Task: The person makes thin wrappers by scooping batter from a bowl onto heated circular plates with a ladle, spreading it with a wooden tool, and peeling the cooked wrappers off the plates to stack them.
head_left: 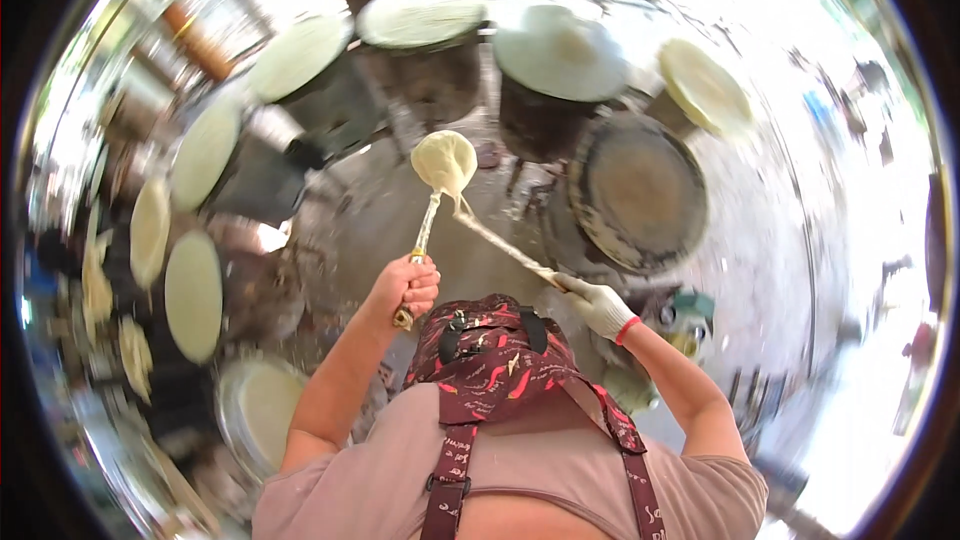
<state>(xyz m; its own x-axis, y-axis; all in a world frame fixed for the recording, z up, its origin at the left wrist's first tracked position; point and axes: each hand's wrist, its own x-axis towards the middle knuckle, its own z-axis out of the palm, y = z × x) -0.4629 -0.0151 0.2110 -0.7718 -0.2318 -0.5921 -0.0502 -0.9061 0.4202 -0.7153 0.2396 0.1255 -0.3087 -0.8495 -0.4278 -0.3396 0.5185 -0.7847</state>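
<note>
My bare left hand (405, 288) is wrapped round the handle of a stick (425, 225). Its far end meets a pale, sticky-looking lump, like dough (444, 160), held out above the floor. My right hand (598, 310) wears a white knitted glove with a red cuff, and its fingers close on a second stick (510, 252) coated in pale residue. This stick slants up to the left, and a strand of the lump clings to its tip. Both sticks come together under the lump.
Several round griddles with pale tops, such as the far one (422, 15), ring me on dark drum-like stoves. A dark-rimmed griddle (640, 192) with a brownish surface stands at my right. Pale, limp sheets (135, 358) hang at far left. Green equipment (690, 315) lies beyond my right hand.
</note>
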